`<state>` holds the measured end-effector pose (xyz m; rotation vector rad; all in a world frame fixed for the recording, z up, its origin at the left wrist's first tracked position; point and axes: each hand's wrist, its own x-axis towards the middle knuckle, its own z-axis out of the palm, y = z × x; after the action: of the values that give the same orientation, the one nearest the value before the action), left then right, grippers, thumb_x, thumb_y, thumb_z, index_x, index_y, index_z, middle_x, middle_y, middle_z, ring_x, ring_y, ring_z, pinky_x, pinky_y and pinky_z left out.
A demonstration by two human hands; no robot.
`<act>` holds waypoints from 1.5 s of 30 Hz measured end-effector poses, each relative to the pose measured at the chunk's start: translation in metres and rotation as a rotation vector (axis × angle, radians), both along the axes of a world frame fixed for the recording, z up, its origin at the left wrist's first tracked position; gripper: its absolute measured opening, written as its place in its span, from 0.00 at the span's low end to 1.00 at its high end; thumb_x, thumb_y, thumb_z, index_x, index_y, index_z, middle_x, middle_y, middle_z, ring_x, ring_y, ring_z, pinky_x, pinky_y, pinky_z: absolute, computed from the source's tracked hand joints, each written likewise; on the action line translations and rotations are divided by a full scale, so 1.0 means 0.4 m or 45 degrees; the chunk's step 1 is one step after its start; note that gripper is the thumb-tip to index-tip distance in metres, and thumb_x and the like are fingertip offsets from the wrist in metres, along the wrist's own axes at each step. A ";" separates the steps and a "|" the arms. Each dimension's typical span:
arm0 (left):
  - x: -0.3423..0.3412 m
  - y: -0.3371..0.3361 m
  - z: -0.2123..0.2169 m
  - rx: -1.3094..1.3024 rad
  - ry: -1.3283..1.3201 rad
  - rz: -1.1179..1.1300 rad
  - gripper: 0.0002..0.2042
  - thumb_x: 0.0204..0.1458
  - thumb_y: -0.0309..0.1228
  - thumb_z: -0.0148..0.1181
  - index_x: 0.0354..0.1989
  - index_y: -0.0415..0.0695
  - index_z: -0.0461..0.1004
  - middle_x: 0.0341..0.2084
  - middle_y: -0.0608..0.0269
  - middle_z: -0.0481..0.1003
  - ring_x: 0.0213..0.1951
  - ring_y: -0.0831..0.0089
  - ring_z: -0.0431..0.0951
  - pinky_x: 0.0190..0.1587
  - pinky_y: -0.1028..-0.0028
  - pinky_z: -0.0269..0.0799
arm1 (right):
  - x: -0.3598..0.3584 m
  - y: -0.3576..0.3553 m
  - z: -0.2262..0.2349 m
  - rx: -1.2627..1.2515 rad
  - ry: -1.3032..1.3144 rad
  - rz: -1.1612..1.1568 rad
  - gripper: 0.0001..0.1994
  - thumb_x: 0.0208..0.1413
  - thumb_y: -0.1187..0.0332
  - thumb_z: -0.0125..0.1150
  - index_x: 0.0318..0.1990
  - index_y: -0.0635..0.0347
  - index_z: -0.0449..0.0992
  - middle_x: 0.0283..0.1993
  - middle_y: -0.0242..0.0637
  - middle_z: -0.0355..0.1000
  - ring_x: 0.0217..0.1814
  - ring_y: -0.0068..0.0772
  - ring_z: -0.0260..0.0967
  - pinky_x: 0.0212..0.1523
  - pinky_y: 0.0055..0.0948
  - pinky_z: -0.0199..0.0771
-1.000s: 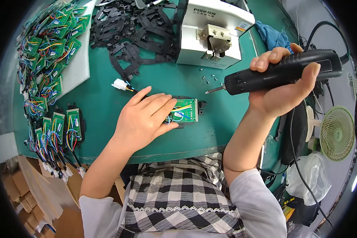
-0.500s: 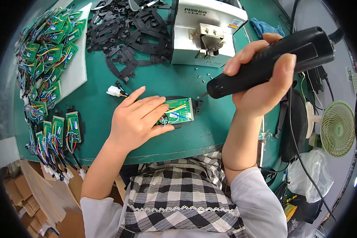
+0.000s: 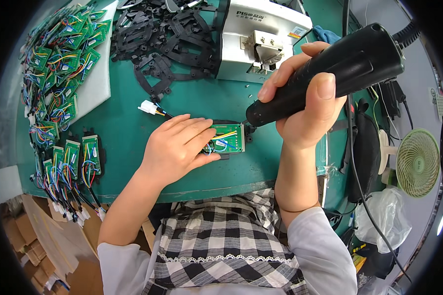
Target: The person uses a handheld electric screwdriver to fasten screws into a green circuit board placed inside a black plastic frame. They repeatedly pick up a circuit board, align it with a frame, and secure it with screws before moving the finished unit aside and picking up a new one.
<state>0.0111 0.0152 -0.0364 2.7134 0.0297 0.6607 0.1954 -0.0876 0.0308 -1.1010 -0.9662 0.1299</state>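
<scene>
My left hand (image 3: pixel 178 148) lies flat with fingers stretched over the left part of a green circuit board (image 3: pixel 235 140), pressing it down in a black plastic bracket (image 3: pixel 249 132). Coloured wires cross the board; a white connector (image 3: pixel 146 106) on its cable sticks out beyond my fingers. In my right hand (image 3: pixel 307 115) is a black electric screwdriver (image 3: pixel 330 71), fingers and thumb wrapped round its body. It is tilted down to the left, its bit at the board's far right corner. Whether a screw is under the bit is too small to tell.
A white screw feeder (image 3: pixel 238 46) stands at the back, a few loose screws before it. Black plastic brackets (image 3: pixel 182 42) are piled beside it. Wired boards (image 3: pixel 64 64) heap up on the left, with several more boards (image 3: pixel 90 155) nearer. At right are a green fan (image 3: pixel 418 162) and a hanging cable.
My right hand has brought the screwdriver left, so its bit has gone from just right of the board to its far right corner. My left hand stays on the board.
</scene>
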 end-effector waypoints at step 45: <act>0.001 -0.008 -0.006 -0.083 0.028 0.055 0.22 0.36 0.41 0.70 0.39 0.43 0.76 0.41 0.64 0.76 0.41 0.65 0.76 0.45 0.65 0.69 | -0.037 0.026 -0.030 -0.109 -0.048 0.133 0.34 0.48 0.43 0.61 0.44 0.71 0.63 0.19 0.38 0.68 0.14 0.26 0.65 0.15 0.20 0.63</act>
<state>0.0116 0.0118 -0.0388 2.6637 0.1136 0.6309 0.1805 -0.0771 0.0190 -1.1348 -1.0603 0.2384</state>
